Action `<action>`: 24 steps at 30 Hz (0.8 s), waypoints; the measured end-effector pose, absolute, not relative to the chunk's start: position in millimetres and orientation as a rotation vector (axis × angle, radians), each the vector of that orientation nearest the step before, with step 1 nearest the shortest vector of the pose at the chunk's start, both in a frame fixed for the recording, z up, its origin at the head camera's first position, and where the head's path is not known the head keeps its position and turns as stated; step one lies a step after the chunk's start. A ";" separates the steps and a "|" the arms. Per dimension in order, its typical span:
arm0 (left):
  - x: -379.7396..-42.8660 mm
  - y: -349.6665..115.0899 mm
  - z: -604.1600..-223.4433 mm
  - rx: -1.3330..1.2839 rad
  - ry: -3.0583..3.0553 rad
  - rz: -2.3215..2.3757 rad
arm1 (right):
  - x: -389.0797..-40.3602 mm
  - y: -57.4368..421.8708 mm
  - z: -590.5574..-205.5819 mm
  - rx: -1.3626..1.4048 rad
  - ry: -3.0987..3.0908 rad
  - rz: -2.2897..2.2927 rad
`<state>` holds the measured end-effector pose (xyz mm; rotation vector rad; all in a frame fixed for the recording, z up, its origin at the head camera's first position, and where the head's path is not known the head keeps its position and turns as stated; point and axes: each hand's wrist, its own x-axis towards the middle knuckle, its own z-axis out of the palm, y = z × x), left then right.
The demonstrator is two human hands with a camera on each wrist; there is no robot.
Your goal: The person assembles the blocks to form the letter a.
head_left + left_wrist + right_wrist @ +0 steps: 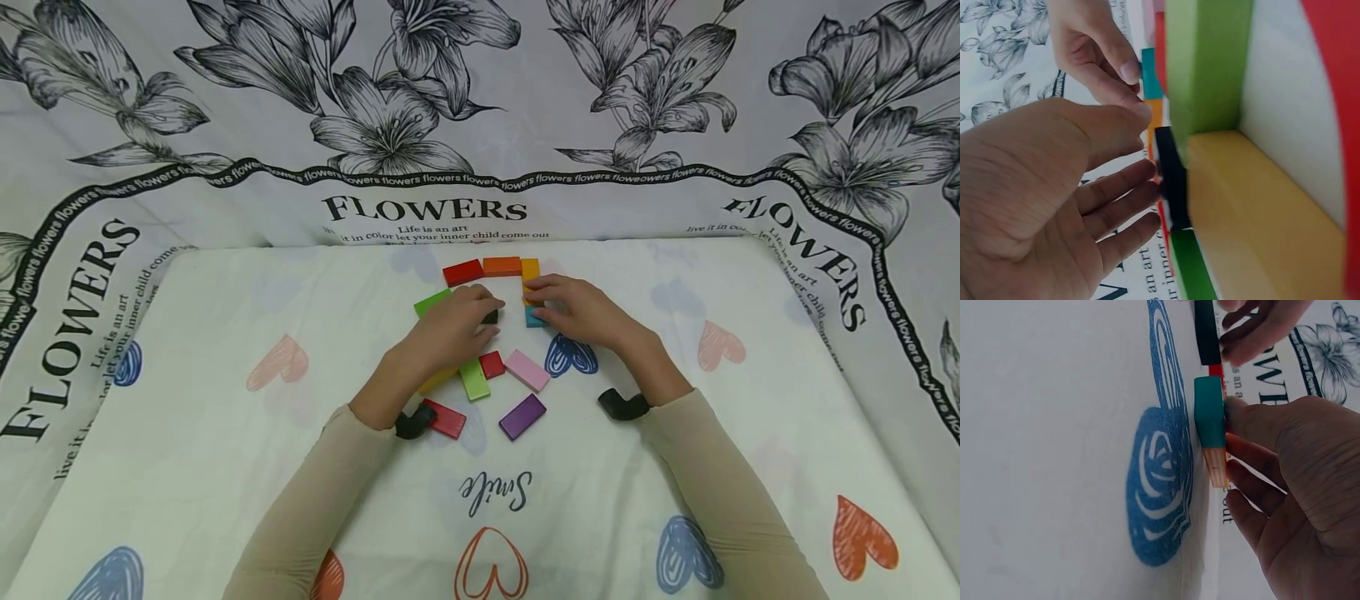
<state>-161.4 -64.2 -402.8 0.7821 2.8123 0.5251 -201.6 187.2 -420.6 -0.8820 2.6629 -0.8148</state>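
My left hand (457, 329) reaches over the table, fingers extended and fingertips right at a black block (1172, 178). In the left wrist view its thumb stands apart from that block. My right hand (581, 308) lies along the right side of a row, thumb at a teal-blue block (1210, 412) and fingertips at the yellow block (530, 268) beyond it. An orange block (502, 267) and a red block (463, 272) continue the row at the far side. A green block (431, 302) lies partly behind my left hand.
Nearer are a light green block (475, 380), a small red block (492, 364), a pink block (527, 370), a purple block (522, 417), a red block (447, 419) and a partly hidden yellow block (1254, 200). A patterned tablecloth (360, 500) covers the table.
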 end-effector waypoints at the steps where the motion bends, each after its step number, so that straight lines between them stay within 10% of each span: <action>1: -162.0 -65.0 -403.9 0.779 2.816 0.520 | -201.4 186.9 -420.5 -0.878 2.665 -0.812; 24: -158.2 -65.4 -395.9 0.691 2.714 0.486 | -202.1 188.5 -420.1 -0.899 2.661 -0.799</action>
